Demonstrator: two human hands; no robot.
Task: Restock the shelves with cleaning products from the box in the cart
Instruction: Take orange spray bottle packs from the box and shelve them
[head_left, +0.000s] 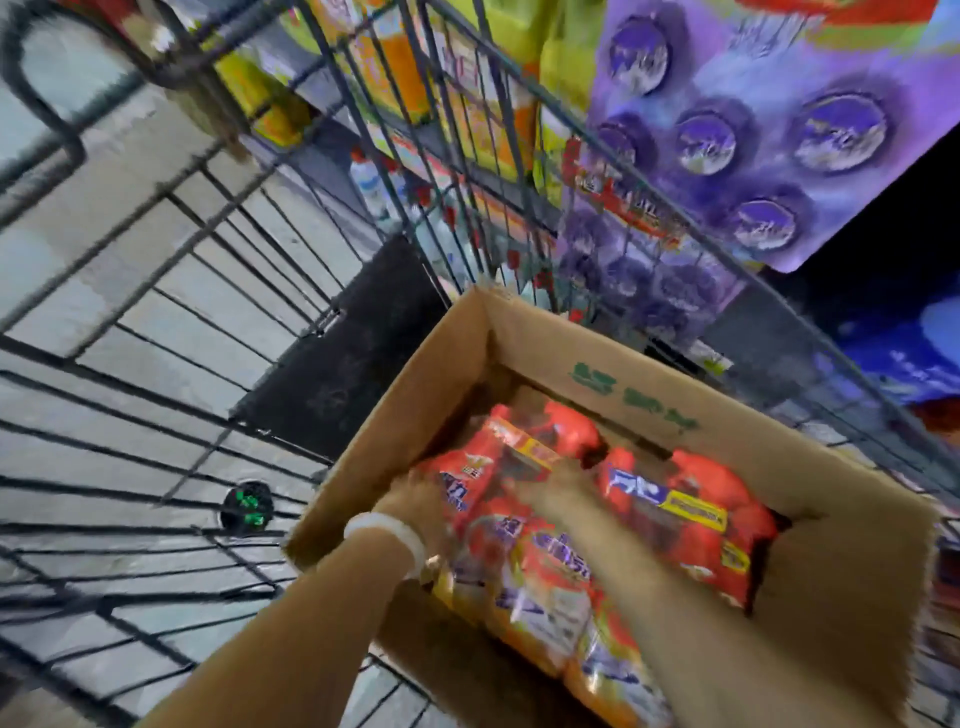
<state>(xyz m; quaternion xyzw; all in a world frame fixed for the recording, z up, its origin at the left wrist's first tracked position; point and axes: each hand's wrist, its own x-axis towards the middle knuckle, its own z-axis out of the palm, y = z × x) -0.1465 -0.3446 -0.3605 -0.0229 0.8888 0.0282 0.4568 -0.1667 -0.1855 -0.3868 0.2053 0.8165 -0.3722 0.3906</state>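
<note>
An open cardboard box (613, 364) stands in the wire cart (171, 322) and holds several orange-red plastic packs of cleaning product (691, 499). Both my arms reach down into the box. My left hand (415, 501), with a white bracelet on its wrist, lies against the left side of a long orange pack (540, 587). My right hand (556, 493) is on top of the packs near the box's middle. Motion blur hides the fingers of both hands, so their grip is unclear.
Store shelves beyond the cart's right wall hold purple packs (753, 130), yellow and orange bags (395, 67) and clear bottles (371, 187). A black panel (353, 353) lies on the cart floor left of the box. Grey floor tiles show through the wires.
</note>
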